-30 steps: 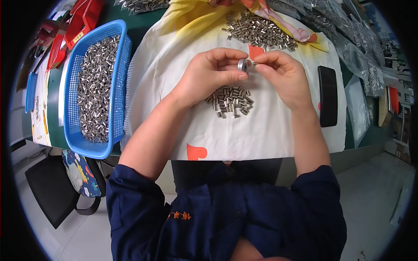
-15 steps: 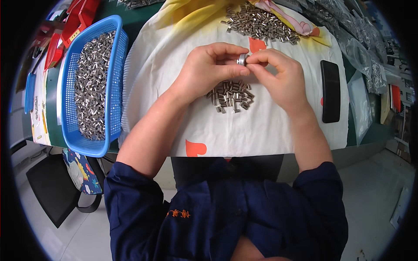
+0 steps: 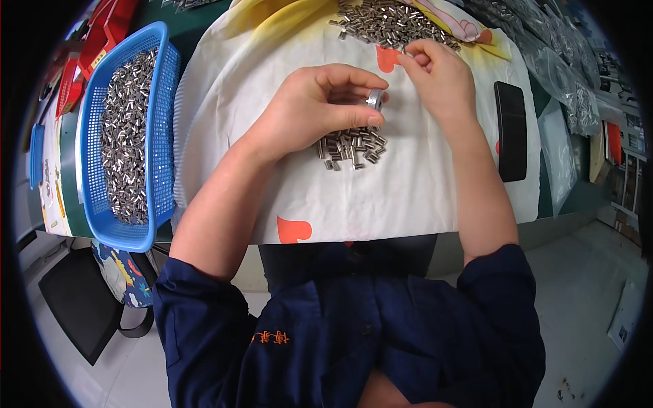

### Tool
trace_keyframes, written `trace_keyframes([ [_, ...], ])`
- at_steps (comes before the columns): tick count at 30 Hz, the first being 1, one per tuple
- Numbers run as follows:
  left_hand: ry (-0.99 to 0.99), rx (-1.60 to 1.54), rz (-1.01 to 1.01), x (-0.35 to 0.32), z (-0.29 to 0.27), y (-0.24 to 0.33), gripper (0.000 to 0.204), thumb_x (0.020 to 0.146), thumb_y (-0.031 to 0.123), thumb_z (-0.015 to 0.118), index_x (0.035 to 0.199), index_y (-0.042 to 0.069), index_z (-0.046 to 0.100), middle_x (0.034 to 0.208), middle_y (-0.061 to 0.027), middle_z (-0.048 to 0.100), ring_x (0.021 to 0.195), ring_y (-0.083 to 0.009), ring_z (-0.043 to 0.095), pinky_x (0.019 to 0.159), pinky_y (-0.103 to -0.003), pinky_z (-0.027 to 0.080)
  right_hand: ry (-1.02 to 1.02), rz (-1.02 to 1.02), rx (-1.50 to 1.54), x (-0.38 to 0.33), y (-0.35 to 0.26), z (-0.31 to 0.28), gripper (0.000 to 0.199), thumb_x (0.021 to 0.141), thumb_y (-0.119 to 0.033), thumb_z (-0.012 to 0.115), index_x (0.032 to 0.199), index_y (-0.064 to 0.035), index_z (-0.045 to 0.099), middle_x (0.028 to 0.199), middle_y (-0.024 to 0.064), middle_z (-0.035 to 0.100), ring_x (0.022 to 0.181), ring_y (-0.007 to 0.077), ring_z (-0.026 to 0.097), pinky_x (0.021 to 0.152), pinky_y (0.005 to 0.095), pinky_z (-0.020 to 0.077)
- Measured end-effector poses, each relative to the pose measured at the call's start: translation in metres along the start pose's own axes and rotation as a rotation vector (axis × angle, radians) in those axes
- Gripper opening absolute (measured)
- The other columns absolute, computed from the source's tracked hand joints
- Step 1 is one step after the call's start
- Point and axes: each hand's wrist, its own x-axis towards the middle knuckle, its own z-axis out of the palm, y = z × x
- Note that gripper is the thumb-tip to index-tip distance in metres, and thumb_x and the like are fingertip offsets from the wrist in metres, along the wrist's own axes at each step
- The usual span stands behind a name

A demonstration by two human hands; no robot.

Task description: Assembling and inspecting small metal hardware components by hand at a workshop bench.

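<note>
My left hand (image 3: 306,105) grips a short silver metal ring (image 3: 375,100) between thumb and fingers, over the white cloth. Just below that hand lies a small pile of short metal cylinders (image 3: 352,146), partly covered by it. My right hand (image 3: 442,78) is farther off, at the near edge of a larger pile of like cylinders (image 3: 394,24). Its thumb and fingertips are pinched together; what they hold, if anything, is too small to make out.
On the left stands a blue plastic basket (image 3: 165,136) full of metal cylinders. A black phone (image 3: 511,132) lies on the cloth (image 3: 394,194) at right. Clear plastic bags (image 3: 575,102) crowd the right side, and red bins (image 3: 102,37) stand at far left.
My right hand has left the metal ring and moved away to the far pile. My left hand still holds the ring, in nearly the same place. The whole view has shifted slightly.
</note>
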Motion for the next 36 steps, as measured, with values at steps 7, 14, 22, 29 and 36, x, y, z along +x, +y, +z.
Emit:
trace_keyframes([
  [7, 0.061, 0.022, -0.001, 0.002, -0.001, 0.002, 0.036, 0.077, -0.002, 0.064, 0.111, -0.002, 0.054, 0.100, -0.0094, 0.062, 0.088, -0.0121, 0.060, 0.080, -0.024, 0.049, 0.003, -0.199, -0.136, -0.004, 0.002, 0.000, 0.012, 0.077, -0.018, 0.063, 0.082, -0.0071, 0.063, 0.077, 0.0065, 0.061, 0.069, 0.0193, 0.059, 0.064, 0.0298, 0.0462],
  [14, 0.145, -0.029, 0.072, 0.003, -0.002, -0.002, 0.036, 0.076, 0.001, 0.066, 0.110, -0.003, 0.055, 0.095, -0.0066, 0.061, 0.086, -0.0114, 0.059, 0.079, -0.023, 0.049, -0.216, -0.117, 0.786, -0.020, -0.020, -0.013, 0.007, 0.076, -0.004, 0.063, 0.083, -0.0017, 0.062, 0.076, 0.0012, 0.063, 0.069, 0.0080, 0.056, 0.064, 0.0221, 0.0452],
  [22, 0.190, 0.027, 0.128, 0.004, -0.003, -0.008, 0.035, 0.075, 0.006, 0.070, 0.105, -0.004, 0.056, 0.089, -0.0065, 0.063, 0.080, -0.0100, 0.060, 0.074, -0.022, 0.050, 0.012, -0.368, 0.360, -0.031, -0.043, -0.011, 0.006, 0.071, -0.001, 0.063, 0.076, -0.0029, 0.060, 0.070, 0.0047, 0.059, 0.065, 0.0160, 0.058, 0.058, 0.0262, 0.0464],
  [29, 0.206, 0.206, 0.031, 0.001, 0.001, 0.004, 0.035, 0.075, -0.001, 0.066, 0.108, -0.004, 0.056, 0.096, -0.0081, 0.062, 0.085, -0.0127, 0.061, 0.077, -0.024, 0.050, 0.013, -0.394, 0.296, -0.033, -0.041, -0.012, 0.008, 0.069, -0.001, 0.064, 0.076, -0.0027, 0.059, 0.067, 0.0052, 0.059, 0.063, 0.0180, 0.057, 0.056, 0.0278, 0.0454],
  [36, 0.145, 0.126, 0.056, -0.001, -0.004, -0.002, 0.035, 0.072, 0.009, 0.072, 0.103, -0.003, 0.060, 0.088, -0.0051, 0.063, 0.080, -0.0086, 0.059, 0.073, -0.021, 0.048, -0.296, -0.077, 0.628, -0.029, -0.037, -0.019, 0.011, 0.074, -0.005, 0.066, 0.085, -0.0015, 0.061, 0.072, 0.0012, 0.061, 0.066, 0.0085, 0.055, 0.062, 0.0233, 0.0450],
])
